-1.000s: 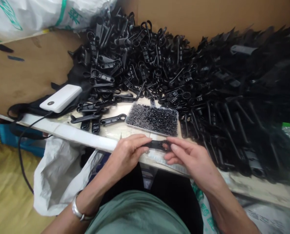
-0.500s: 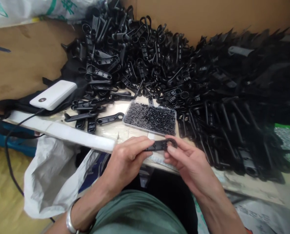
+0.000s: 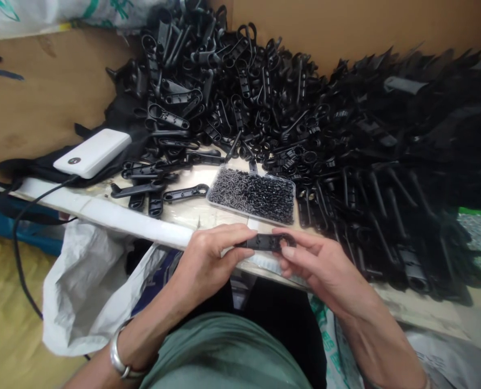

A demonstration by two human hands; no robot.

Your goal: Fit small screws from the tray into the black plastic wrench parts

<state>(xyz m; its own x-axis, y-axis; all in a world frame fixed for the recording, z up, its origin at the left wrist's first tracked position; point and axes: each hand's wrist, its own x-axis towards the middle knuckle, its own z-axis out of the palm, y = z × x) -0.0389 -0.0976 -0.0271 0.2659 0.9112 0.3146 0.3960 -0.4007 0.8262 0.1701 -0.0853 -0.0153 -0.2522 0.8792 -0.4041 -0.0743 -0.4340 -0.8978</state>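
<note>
Behind the pale bench (image 3: 183,212), a big brown card wall (image 3: 365,27), with another brown board (image 3: 41,108) at the left. On the bench, a great big heap of black plastic pieces (image 3: 232,102), all in a jumble, with lots of rings and flat arms. At the right, many more black pieces (image 3: 386,227) side by side, dark and a bit blurry.

Near the front, between a few loose pieces (image 3: 185,193) on the left and the many on the right, a clear box (image 3: 250,214) full of tiny bits: shiny grey at the left, black at the right.

Just in front of the box, one long black piece (image 3: 266,242), held up over the bench's edge by both hands. Left hand (image 3: 211,256) pinched on one end. Right hand (image 3: 321,262) pinched on the ring end, with the thumb by the hole. Hands close but apart, with the middle of the long black piece in the gap.

On the left wrist, a silver bracelet (image 3: 116,354). Farther left on the bench, a white block (image 3: 93,153) with a black wire (image 3: 18,243) hanging down. Below the bench, an open white sack (image 3: 82,294).
</note>
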